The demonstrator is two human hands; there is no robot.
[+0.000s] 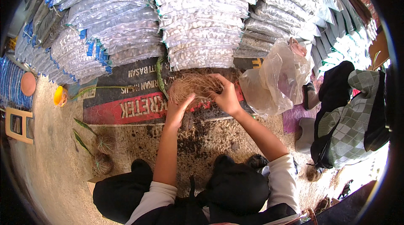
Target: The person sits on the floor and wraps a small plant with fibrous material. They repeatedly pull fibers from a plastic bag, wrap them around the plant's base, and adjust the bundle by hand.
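Note:
Between my two hands sits a loose tangle of brown coconut fibre [191, 85], above a printed banner sheet. My left hand [181, 110] supports its near side, fingers partly hidden by the strands. On the right, my right hand [226, 96] curls its fingers and thumb into the fibre's edge. A long green leaf [160, 79] stands just left of the bundle, its base out of sight. Dark crumbs of soil [193, 143] lie scattered on the floor below my hands.
Stacked clear bags of pale stones [202, 27] line the far side. A crumpled clear plastic bag [271, 84] is at right, near another person in a checked garment [347, 124]. Two fibre-wrapped balls with leaves [104, 143], a yellow cup [58, 95] and a stool [19, 125] are left.

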